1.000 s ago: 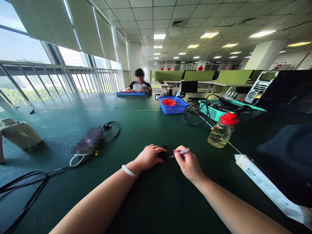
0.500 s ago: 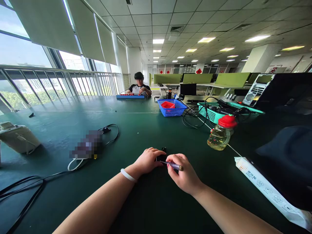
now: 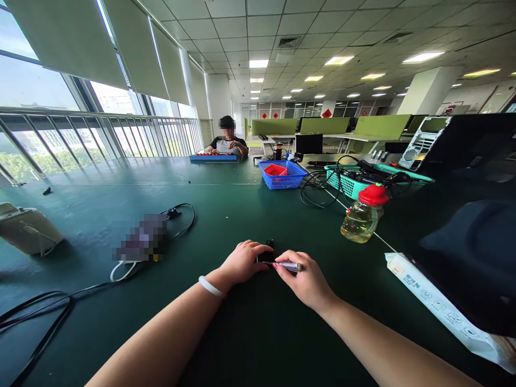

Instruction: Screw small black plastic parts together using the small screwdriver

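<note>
My left hand (image 3: pixel 242 262), with a white band on its wrist, is closed round a small black object (image 3: pixel 266 257) low over the dark green table. Its fingers and thumb cover much of that object, so its kind cannot be made out. In my right hand (image 3: pixel 308 286) is a slim screwdriver (image 3: pixel 292 266) with a purplish, see-through handle, pinched between thumb and fingers. The thin shaft points left, its tip at the black object between my hands; whether it touches is too small to tell.
A bottle with a red lid (image 3: pixel 360 220) stands at right, near a long white packet (image 3: pixel 437 306). Farther back are a blue basket (image 3: pixel 282 181) and a green basket (image 3: pixel 350 188) with cables. Left lies a blurred item (image 3: pixel 141 236) with cords. Another person (image 3: pixel 227 141) sits opposite.
The screwdriver lies more level and its shaft is turned slightly against the black object. Both hands keep their hold; the whole view has shifted a little.
</note>
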A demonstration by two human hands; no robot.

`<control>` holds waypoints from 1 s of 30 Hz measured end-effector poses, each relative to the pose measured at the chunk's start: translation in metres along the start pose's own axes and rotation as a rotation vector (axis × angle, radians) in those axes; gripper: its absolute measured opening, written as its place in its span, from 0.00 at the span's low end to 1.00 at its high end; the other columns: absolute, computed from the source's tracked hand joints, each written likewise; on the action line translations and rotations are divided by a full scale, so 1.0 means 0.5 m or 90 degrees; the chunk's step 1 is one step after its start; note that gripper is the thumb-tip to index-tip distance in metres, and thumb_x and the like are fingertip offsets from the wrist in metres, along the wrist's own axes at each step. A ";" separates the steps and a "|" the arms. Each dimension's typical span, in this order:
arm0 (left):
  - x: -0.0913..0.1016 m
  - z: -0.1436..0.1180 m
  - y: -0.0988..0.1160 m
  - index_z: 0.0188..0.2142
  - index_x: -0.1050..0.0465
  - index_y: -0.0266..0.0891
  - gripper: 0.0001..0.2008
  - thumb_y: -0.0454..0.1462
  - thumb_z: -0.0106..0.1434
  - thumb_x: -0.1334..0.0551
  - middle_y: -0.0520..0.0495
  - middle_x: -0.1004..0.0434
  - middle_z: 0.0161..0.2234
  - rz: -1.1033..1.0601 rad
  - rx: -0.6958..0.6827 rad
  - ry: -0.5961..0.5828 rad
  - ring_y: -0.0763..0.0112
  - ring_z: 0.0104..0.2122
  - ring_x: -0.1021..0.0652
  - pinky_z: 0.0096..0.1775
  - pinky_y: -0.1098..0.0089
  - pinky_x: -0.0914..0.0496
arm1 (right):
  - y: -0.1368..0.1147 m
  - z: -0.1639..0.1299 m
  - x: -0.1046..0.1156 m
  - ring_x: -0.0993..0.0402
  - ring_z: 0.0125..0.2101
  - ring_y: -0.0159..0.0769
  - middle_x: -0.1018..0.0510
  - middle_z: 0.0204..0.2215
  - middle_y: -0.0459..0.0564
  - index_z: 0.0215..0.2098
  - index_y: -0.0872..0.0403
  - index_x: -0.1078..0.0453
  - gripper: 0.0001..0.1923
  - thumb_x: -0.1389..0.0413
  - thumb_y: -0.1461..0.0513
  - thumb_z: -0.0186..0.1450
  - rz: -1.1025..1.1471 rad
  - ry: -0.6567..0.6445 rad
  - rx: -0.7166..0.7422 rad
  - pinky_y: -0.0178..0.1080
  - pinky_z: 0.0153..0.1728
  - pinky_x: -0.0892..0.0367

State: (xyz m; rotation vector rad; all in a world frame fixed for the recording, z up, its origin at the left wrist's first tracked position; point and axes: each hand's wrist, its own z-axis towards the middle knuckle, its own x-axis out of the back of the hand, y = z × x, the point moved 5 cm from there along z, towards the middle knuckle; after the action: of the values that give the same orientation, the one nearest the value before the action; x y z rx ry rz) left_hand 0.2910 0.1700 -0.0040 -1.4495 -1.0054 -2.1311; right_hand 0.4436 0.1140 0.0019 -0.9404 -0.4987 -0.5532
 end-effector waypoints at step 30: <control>0.000 -0.003 -0.005 0.53 0.28 0.45 0.21 0.43 0.60 0.34 0.45 0.21 0.48 -0.002 0.012 0.016 0.59 0.48 0.24 0.53 0.58 0.32 | 0.007 0.002 0.023 0.28 0.27 0.35 0.26 0.26 0.47 0.33 0.51 0.34 0.12 0.53 0.54 0.70 0.037 0.118 -0.016 0.35 0.30 0.34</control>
State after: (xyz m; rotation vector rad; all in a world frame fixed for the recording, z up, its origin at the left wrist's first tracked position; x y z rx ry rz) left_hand 0.2882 0.1705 -0.0053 -1.4101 -1.0169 -2.1307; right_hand 0.4545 0.1139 0.0071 -0.9152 -0.2973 -0.5893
